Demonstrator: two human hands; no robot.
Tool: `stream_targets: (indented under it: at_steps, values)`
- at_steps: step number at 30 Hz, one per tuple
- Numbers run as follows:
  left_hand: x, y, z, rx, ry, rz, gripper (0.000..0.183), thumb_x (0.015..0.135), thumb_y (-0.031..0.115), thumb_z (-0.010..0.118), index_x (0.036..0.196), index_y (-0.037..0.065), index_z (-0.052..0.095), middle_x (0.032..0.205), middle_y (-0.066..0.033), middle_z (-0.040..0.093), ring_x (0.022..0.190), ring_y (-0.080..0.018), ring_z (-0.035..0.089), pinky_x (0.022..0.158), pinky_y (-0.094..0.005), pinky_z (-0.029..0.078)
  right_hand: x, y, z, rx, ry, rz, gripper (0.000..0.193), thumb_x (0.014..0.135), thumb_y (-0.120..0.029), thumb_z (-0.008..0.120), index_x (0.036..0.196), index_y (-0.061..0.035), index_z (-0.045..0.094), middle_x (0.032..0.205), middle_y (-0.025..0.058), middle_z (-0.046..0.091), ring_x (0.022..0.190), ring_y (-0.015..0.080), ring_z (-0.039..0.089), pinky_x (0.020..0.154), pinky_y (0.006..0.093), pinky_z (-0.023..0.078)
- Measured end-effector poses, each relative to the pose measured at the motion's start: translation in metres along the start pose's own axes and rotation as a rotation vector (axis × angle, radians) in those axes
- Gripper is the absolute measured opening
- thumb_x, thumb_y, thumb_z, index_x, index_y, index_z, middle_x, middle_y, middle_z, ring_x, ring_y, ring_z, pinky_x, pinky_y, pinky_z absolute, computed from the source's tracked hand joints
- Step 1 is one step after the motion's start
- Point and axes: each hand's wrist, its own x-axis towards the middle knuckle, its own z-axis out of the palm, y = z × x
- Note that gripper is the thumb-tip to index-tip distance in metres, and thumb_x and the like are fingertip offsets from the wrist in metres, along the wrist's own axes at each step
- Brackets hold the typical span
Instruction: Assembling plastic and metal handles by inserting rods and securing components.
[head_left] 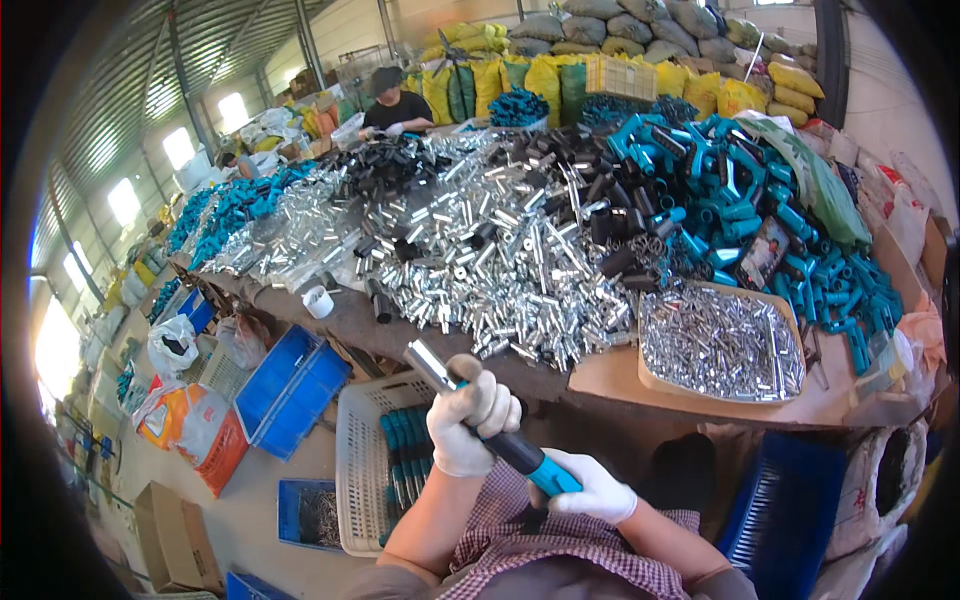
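Observation:
In front of my body, a long hand tool (520,452) slants down from upper left to lower right. It has a silver metal tube at its upper end, a black sleeve in the middle and a teal grip below. My left hand (468,420), in a white glove, wraps round it below the silver end. The gloved right hand (592,490) closes round the teal grip at the lower end. Left of the tool, a white plastic crate (352,480) holds several similar teal-and-black tools (405,450).
A wide heap of silver metal parts (500,270) covers the table, with teal handle pieces (770,200) at its right. A tray (650,380) of small metal parts stands near the front edge. Blue crates (290,390) flank me. A person (395,105) works across the table.

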Motion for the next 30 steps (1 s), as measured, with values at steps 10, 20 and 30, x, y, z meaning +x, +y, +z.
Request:
stream_targets:
  at_steps: [10,20,30]
  values:
    - [0.029,0.006,-0.066,1.905,0.035,-0.151,0.036,0.081,0.028,0.072,0.109,0.004,0.07,0.107,-0.0143,0.068,0.096,-0.0279,0.067,0.088,-0.0366,0.052,-0.017,-0.01,-0.036,0.264,0.286,0.058,0.043,0.089,-0.025,0.068,0.123,-0.003,0.052,0.088,0.0089,0.062,0.068,0.0137,0.061,0.063,0.0282,0.051]
    - [0.078,-0.016,-0.103,2.435,0.075,-0.138,0.021,0.08,0.021,0.07,0.098,0.01,0.068,0.094,-0.0118,0.067,0.094,-0.0308,0.065,0.084,-0.0429,0.052,-0.012,0.003,-0.012,0.071,0.315,0.044,0.03,0.094,-0.018,0.06,0.119,-0.0011,0.054,0.081,0.0039,0.059,0.067,0.0094,0.054,0.064,0.0253,0.047]
    - [0.006,0.01,-0.031,1.487,-0.025,-0.367,0.022,0.091,0.016,0.063,0.105,-0.001,0.067,0.094,-0.0063,0.067,0.077,-0.0141,0.062,0.068,-0.0269,0.052,-0.014,0.008,-0.018,-0.555,0.473,0.072,0.042,0.091,-0.023,0.063,0.128,-0.0034,0.059,0.09,0.0139,0.07,0.081,0.0233,0.07,0.075,0.0335,0.054]
